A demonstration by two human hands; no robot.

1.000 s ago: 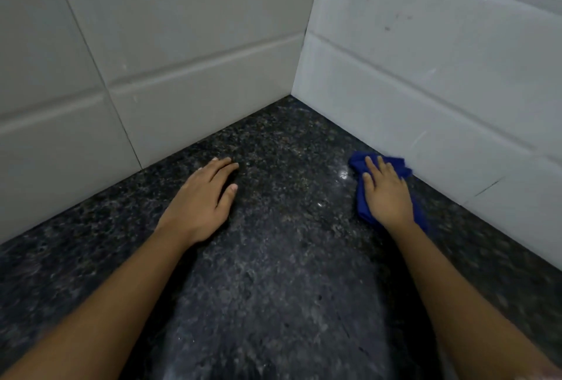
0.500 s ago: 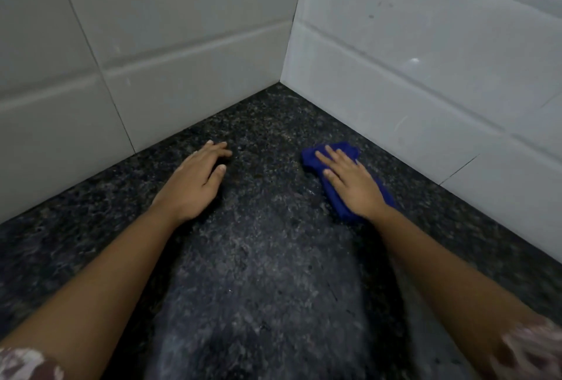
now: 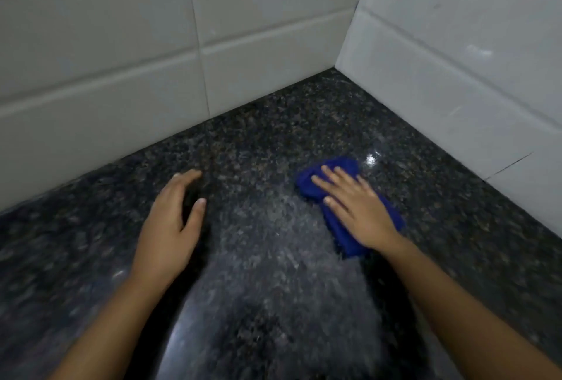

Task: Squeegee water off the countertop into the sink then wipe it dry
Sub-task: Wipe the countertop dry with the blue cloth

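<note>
A dark speckled countertop [image 3: 273, 273] is meeting white wall tiles [image 3: 456, 75] in a corner, and the drying step seems to be going on. The right hand [image 3: 355, 212] is pressing flat, fingers straight, on a blue cloth [image 3: 340, 236] bunched under its palm. A wet glint [image 3: 371, 159] is shining just beyond the fingertips. The left hand [image 3: 170, 227] is lying loose beside it, holding nothing. The wiping is likely going best with even palm weight, overlapping strokes and a pass over that glint. No sink is showing.
</note>
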